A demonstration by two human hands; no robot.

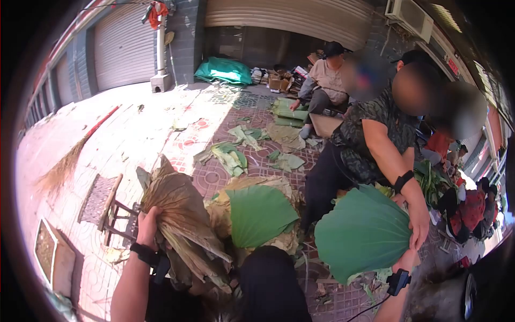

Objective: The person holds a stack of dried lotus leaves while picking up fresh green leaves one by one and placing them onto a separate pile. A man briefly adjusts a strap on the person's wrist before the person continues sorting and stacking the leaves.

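My left hand (147,228) is closed around a bundle of dry brown lotus leaves (179,201), which hangs folded beside my knee. At the right, my right hand (406,261) grips the edge of a broad green lotus leaf (359,233), its fingers partly hidden. A co-worker's hand (419,222) touches the same edge just above mine. Between my hands, another green lotus leaf (262,214) lies flat on a pile of dried leaves (287,190) in front of my knees.
Loose leaves (230,158) are scattered over the patterned pavement. At left are a small woven stool (102,198), a straw broom (75,155) and a box (56,257). The co-worker (370,139) leans in close at right; another person (327,80) sits behind near stacked leaves (288,111).
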